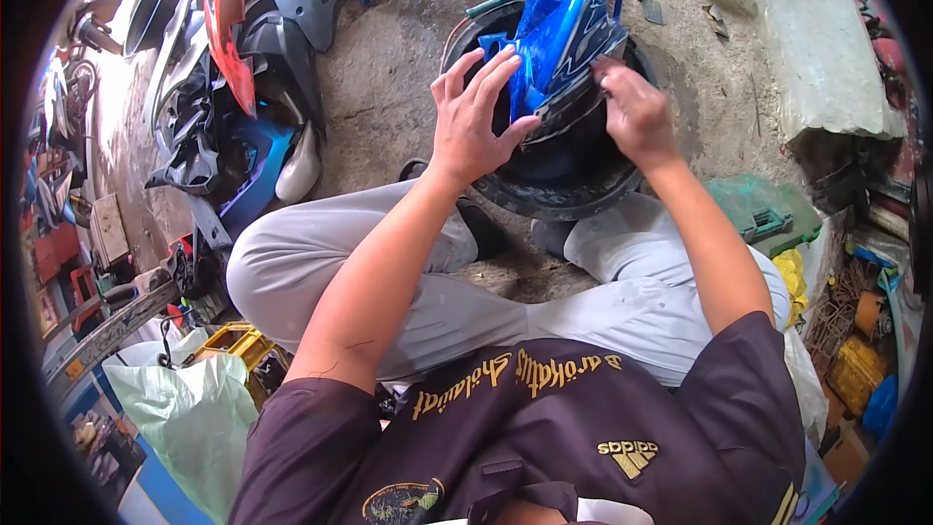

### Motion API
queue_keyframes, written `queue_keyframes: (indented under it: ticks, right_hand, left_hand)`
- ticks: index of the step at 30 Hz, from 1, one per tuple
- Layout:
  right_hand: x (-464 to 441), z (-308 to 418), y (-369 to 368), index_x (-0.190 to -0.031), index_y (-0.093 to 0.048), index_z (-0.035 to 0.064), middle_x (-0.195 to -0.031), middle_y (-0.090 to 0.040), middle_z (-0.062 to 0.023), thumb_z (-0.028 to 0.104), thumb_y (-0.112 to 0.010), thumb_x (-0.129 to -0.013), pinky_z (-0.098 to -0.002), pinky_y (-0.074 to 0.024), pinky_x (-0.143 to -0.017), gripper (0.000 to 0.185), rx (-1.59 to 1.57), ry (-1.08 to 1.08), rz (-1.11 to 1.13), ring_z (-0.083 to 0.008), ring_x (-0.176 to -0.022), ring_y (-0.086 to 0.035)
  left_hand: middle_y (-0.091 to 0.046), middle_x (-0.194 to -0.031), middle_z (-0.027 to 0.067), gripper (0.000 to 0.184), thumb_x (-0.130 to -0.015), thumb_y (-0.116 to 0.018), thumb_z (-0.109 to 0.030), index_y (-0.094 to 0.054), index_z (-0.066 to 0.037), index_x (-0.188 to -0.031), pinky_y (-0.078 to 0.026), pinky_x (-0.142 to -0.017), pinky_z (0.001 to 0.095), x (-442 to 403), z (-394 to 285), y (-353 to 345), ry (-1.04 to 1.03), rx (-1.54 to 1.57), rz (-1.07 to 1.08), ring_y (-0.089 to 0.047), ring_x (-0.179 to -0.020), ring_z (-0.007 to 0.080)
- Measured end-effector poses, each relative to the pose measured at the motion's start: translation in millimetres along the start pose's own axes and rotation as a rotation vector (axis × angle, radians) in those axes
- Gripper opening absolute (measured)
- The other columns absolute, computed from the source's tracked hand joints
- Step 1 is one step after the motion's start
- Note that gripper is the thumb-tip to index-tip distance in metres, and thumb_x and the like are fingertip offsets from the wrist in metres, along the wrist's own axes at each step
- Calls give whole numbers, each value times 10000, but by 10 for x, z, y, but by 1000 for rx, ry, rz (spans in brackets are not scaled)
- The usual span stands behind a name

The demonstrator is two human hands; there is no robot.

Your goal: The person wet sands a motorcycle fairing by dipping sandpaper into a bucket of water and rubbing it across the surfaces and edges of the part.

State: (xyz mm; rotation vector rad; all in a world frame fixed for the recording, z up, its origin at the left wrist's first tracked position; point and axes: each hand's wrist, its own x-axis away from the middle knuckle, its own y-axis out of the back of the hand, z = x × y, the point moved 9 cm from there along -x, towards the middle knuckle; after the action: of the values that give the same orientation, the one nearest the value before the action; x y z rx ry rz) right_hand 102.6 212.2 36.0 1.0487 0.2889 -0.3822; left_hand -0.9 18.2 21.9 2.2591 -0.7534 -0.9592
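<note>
A glossy blue plastic panel point(566, 34) with pale graphic markings leans over a round black basin point(559, 196) between my legs. At the panel's left edge is my left hand point(476, 117), its fingers spread and the thumb pointing right. My right hand point(637, 112) is at the panel's lower right edge, with its fingers curled together. Whatever those fingers pinch, if anything, is too small to make out.
Black, red and blue plastic panels point(282, 53) are piled at the upper left. A green case point(753, 214) lies right of the basin. A concrete ledge point(807, 49) runs along the right. A pale plastic bag point(194, 413) is at the lower left.
</note>
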Motion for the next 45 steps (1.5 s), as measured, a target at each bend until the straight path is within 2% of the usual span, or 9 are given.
queue_keyframes:
  ticks: [7, 9, 14, 19, 24, 29, 34, 40, 45]
  right_hand:
    - [-13, 590, 32, -1098, -710, -3, -1147, -764, -176, -91, -672, -852, -465, -621, -1013, 265, -15, 317, 38, -362, -1128, -757]
    - [-45, 95, 43, -1065, -693, -4, -1127, -766, -189, -105, -666, -862, -456, -636, -951, 229, 8, 10, -26, -383, -1072, -761]
    - [107, 807, -28, -1117, -717, 2, -1156, -757, -165, -92, -674, -813, -462, -620, -1014, 321, 22, 329, -1, -363, -1135, -754]
    - [-60, 169, 18, -1095, -697, 6, -1155, -756, -178, -110, -644, -878, -464, -631, -963, 252, -27, 53, 16, -375, -1109, -750]
    - [143, 801, -106, -1126, -700, -4, -1240, -758, -182, -76, -651, -830, -449, -589, -1103, 308, 86, 316, 23, -343, -1229, -737]
    - [-12, 344, 34, -1125, -710, 0, -1148, -769, -181, -111, -647, -861, -458, -630, -995, 293, -1, 205, -25, -367, -1143, -753]
    - [187, 792, -136, -1118, -702, -21, -1274, -741, -222, -56, -687, -886, -475, -575, -1128, 234, 30, 303, 37, -380, -1262, -723]
    - [28, 294, 3, -1145, -712, 4, -1121, -767, -168, -110, -662, -886, -465, -634, -968, 287, 7, 182, -67, -370, -1084, -764]
    - [154, 754, -120, -1137, -696, -9, -1214, -748, -184, -58, -673, -858, -467, -578, -1108, 284, 54, 328, 3, -364, -1244, -721]
  left_hand:
    - [-567, -1644, 47, 976, -770, -941, -516, -537, -173, -1589, -303, -1237, 553, 42, 131, -23, 98, -43, -12, -438, -1511, 370]
    - [-562, -1644, 51, 977, -769, -938, -531, -537, -172, -1585, -296, -1237, 567, 49, 138, -13, 97, -44, -16, -424, -1515, 376]
    - [-565, -1634, 59, 975, -773, -931, -548, -537, -170, -1581, -291, -1235, 574, 50, 170, -24, 99, -30, -22, -418, -1517, 377]
    - [-563, -1642, 70, 979, -773, -950, -494, -523, -142, -1582, -290, -1262, 556, 40, 131, -5, 112, -75, -3, -432, -1522, 375]
    - [-577, -1627, 71, 956, -786, -940, -500, -534, -141, -1574, -288, -1259, 557, 48, 126, -20, 108, -61, -11, -444, -1513, 376]
    - [-580, -1623, 69, 945, -791, -936, -501, -539, -137, -1568, -288, -1255, 559, 88, 102, -8, 137, -91, -6, -445, -1513, 374]
    - [-585, -1609, 74, 944, -795, -928, -519, -540, -136, -1565, -295, -1246, 560, 89, 115, -22, 115, -91, -12, -451, -1503, 370]
    - [-578, -1603, 81, 940, -796, -924, -536, -548, -129, -1556, -301, -1239, 550, 105, 129, -6, 121, -96, -16, -454, -1499, 367]
    - [-578, -1591, 92, 948, -792, -928, -534, -545, -126, -1557, -306, -1234, 544, 78, 121, -17, 107, -98, -13, -463, -1491, 365]
